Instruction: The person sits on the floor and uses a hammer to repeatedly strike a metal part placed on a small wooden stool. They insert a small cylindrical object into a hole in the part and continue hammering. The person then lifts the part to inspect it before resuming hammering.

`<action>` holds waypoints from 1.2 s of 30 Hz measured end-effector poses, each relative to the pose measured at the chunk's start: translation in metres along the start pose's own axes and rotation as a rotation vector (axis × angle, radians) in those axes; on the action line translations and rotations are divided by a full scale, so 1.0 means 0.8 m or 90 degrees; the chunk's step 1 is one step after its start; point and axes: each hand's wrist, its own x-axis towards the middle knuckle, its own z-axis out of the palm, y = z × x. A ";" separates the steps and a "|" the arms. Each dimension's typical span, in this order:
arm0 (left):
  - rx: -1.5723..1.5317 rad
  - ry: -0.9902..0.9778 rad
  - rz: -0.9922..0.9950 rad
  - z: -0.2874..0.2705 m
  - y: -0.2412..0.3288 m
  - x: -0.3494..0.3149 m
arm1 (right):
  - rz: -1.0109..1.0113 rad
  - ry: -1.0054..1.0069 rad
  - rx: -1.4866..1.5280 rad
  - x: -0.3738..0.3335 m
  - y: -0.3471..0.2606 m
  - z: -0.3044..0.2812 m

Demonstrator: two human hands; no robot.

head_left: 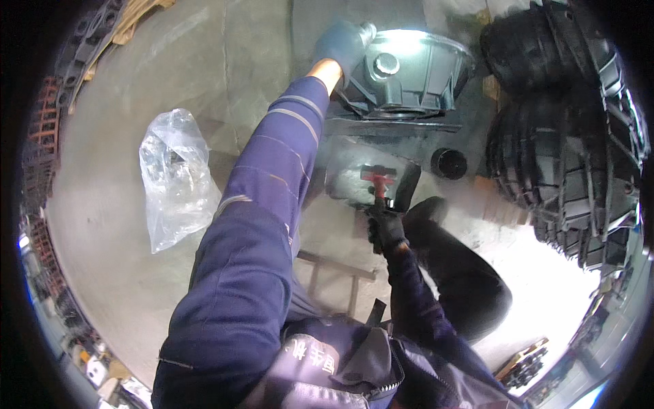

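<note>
My left hand (343,49), in a dark glove and somewhat blurred, is closed at the upper left of a dark grey ribbed housing (426,78). A short, light metal stub (368,33) shows just beside its fingers. The housing stands on a dark mat, with a round, pale-ended fitting (387,65) facing me. Closer to my body, my right hand (386,230), in a black glove, is wrapped round the handle of a hammer (379,176) with a red neck and dark head. The hammer head hangs over a shallow grey tray (347,174), apart from the housing.
A clear plastic bag (178,177) lies on the concrete floor at left. To the right are stacked black ribbed parts (545,143). A small black cylindrical cup (449,163) stands between the tray and that stack. Beneath my arms is a metal frame (340,266). Reddish racks (46,129) line the left rim.
</note>
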 end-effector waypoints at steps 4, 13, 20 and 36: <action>-0.017 -0.063 0.024 -0.005 0.003 -0.001 | -0.527 0.097 -0.219 -0.123 -0.153 -0.021; -0.033 -0.019 0.039 -0.004 0.005 -0.002 | -0.949 0.396 -0.176 -0.268 -0.409 0.007; 0.026 0.082 0.032 0.003 0.009 -0.008 | -0.854 0.363 -0.881 -0.171 -0.366 -0.016; -0.070 -0.008 0.021 0.002 0.006 0.003 | -0.858 0.389 -0.958 -0.164 -0.409 -0.030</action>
